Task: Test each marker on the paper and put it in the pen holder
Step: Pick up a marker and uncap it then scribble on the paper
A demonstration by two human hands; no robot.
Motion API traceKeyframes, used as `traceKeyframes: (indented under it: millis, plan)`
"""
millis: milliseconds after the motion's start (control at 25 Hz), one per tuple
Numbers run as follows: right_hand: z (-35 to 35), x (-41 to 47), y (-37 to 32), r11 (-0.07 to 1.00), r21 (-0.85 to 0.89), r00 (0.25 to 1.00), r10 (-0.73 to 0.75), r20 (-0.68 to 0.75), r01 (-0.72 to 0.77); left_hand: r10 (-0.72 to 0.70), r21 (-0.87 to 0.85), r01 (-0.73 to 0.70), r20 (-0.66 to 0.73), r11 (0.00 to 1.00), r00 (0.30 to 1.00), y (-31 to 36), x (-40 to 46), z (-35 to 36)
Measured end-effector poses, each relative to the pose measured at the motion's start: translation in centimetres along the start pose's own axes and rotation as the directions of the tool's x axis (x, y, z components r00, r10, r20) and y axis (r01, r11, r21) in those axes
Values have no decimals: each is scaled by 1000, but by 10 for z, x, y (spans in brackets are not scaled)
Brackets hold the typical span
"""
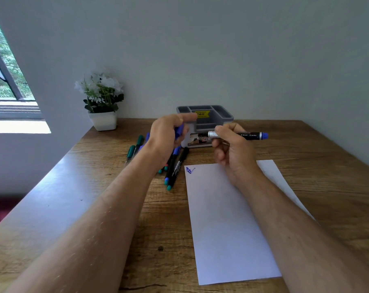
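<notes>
My marker [243,135] is black with a blue end; the cap [179,130] is blue. White paper [228,225] bears a blue scribble [190,170] upper left; grey holder [204,115], yellow sticker [202,113].

A single head-worn view looks forward and down along both forearms onto the wooden tabletop [317,166], close above its near edge, facing the far edge and wall; its wide angle probably bends the left edge.

Desk bkgd: plant, window, wall
White-flowered plant [100,92] in white square pot [103,121] at far-left corner of wooden desk [327,166]; window [8,81] at left w/ greenery outside; plain pale wall [221,49] behind.
</notes>
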State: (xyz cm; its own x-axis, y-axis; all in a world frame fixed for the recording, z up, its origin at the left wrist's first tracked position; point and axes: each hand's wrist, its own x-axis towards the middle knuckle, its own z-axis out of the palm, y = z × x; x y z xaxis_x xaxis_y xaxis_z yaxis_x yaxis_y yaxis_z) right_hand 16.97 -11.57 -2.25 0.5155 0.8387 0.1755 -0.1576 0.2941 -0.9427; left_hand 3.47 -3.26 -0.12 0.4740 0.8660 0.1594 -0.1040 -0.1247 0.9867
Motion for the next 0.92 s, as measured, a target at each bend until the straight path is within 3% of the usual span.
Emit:
traceKeyframes:
  millis: [80, 200, 480, 720, 920]
  plan:
    - [0, 2, -2, 993, 114, 1000, -2, 5, 2, -74, -259, 66, -21, 964, 997, 1, 0, 5]
    - [1, 1, -5, 980, 198, 1000, 3, 7, -4, -171, -394, 127, -78, 910, 982, 2, -2, 13]
    - [-1, 1, 0, 991, 119, 998, -62, 30, 58, -193, -397, 100, -202, 912, 960, 3, 0, 15]
    - [2, 0, 1, 998, 30, 998, -62, 27, 62, -146, -344, 99, -116, 934, 982, 1, -3, 17]
    - [2, 1, -1, 997, 47, 998, -61, -29, 63, -127, -429, 61, -126, 901, 984, -2, -1, 13]
